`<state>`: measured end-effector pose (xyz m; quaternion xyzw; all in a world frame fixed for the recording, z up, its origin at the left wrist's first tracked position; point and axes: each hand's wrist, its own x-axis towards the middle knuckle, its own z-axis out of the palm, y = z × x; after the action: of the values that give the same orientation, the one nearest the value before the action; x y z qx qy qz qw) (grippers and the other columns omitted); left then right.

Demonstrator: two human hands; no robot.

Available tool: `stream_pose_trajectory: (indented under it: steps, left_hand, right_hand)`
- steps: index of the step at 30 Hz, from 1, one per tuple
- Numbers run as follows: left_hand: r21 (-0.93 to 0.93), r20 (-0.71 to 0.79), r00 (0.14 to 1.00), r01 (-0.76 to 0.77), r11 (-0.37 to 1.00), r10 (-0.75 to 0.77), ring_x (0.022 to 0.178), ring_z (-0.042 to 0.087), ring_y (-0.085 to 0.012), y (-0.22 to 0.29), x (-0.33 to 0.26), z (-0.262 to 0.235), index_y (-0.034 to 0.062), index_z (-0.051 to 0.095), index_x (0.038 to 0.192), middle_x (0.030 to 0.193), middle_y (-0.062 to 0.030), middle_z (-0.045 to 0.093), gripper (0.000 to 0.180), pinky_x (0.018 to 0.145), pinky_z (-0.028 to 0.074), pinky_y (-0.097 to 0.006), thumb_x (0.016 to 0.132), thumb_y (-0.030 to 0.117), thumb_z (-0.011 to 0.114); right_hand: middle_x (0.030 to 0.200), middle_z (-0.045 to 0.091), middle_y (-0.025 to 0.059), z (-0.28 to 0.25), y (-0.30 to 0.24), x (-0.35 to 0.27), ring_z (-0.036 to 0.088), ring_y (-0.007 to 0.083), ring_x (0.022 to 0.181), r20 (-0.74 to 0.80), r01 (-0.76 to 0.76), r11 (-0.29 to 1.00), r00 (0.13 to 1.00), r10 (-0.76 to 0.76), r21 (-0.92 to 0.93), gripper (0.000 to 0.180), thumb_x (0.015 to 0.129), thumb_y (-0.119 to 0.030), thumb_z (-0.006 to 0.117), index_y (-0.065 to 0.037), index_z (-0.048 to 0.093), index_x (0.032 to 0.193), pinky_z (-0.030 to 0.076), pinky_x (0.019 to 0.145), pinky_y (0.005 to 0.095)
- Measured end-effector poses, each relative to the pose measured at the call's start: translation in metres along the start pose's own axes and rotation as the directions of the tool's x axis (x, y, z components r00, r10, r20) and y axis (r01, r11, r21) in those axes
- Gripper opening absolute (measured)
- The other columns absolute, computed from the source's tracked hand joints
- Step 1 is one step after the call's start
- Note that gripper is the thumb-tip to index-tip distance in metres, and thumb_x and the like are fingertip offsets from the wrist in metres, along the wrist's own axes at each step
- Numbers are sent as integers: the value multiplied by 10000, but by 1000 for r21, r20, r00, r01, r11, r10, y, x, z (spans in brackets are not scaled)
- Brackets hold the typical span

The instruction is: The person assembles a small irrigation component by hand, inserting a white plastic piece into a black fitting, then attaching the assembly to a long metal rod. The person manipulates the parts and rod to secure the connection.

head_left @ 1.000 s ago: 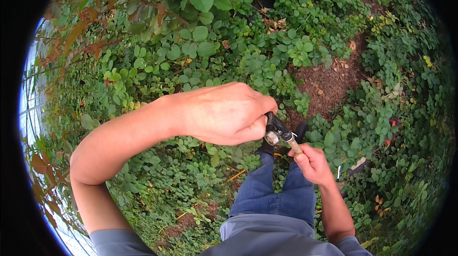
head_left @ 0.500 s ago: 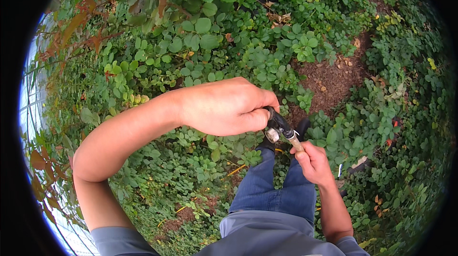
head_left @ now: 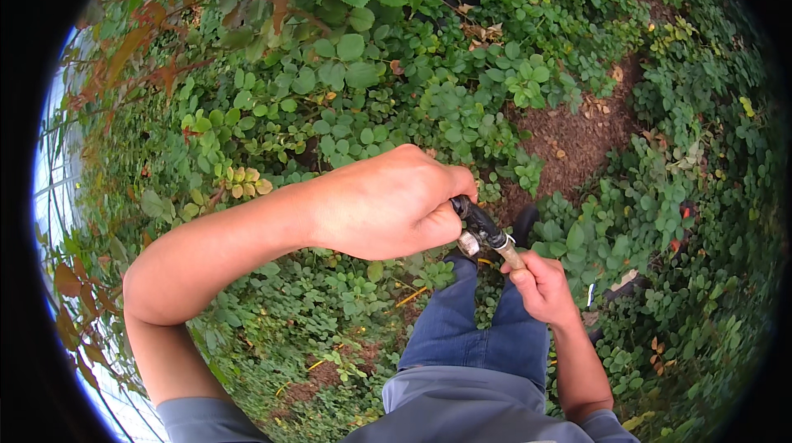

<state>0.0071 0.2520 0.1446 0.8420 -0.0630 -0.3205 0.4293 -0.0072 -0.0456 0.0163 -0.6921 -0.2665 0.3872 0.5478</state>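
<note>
My left hand (head_left: 404, 204) is closed around the upper end of a black curved pipe-like fitting (head_left: 487, 226). A rounded, shiny silver piece (head_left: 469, 243) sits against the side of this fitting. From its lower end runs a pale beige tube or handle (head_left: 511, 258), tilted down to the right, with a whitish band at the joint. My right hand (head_left: 542, 286) grips that pale part, thumb lying along it. My left fingertips are partly hidden behind the hand, and I cannot tell the exact kind of the held piece.
Dense green leafy bushes (head_left: 346, 72) surround me. Brown mulch-like ground (head_left: 569, 142) shows ahead to the right. Reddish stems (head_left: 157, 63) reach in at the far left. A thin yellow line (head_left: 411, 296) runs low through the plants beside my jeans (head_left: 441, 319).
My left hand has shifted slightly toward me and left, and the black fitting has moved with it. My right hand keeps its grip, a little lower.
</note>
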Motion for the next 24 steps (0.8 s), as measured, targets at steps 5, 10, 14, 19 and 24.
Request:
stream_pose_trajectory:
  steps: [5,10,14,19,24]
  left_hand:
    - [-380,73,986,169,910,-152,589,575,-218,-12,-4,5,-24,608,1029,680,-80,595,238,564,464,-354,863,90,482]
    - [-550,-123,986,29,834,-115,626,540,-133,-6,-8,26,5,515,1278,778,-35,589,361,596,466,-306,937,124,495]
    - [-273,-310,951,-91,958,2,651,531,-123,-7,-7,36,3,521,1287,751,-37,572,355,606,464,-289,964,150,528]
    - [-486,-344,934,-87,869,-99,667,562,-174,-11,-1,51,10,552,1239,792,-74,600,309,633,478,-310,955,133,541]
    - [43,-597,780,-199,979,185,754,639,-278,-14,10,63,25,585,1178,866,-118,642,268,696,514,-352,944,139,524]
  right_hand:
    - [699,601,89,0,-9,3,567,178,574,-76,3,1000,997,-6,-28,117,923,-84,579,5,644,962,450,549,294]
    - [706,600,83,-10,-8,2,554,165,572,-86,-45,998,995,40,-51,120,933,-92,573,-1,643,969,439,542,292]
    - [702,598,71,-11,-10,2,547,151,577,-94,-42,998,995,38,-43,126,942,-109,574,-9,642,978,437,544,289]
    - [684,578,64,-12,-7,0,541,149,575,-111,-64,997,992,60,-33,127,944,-120,576,-15,641,974,432,541,289]
    - [672,563,64,-14,-8,-1,532,149,565,-115,-87,994,990,78,-69,125,943,-125,577,-17,639,959,426,533,290]
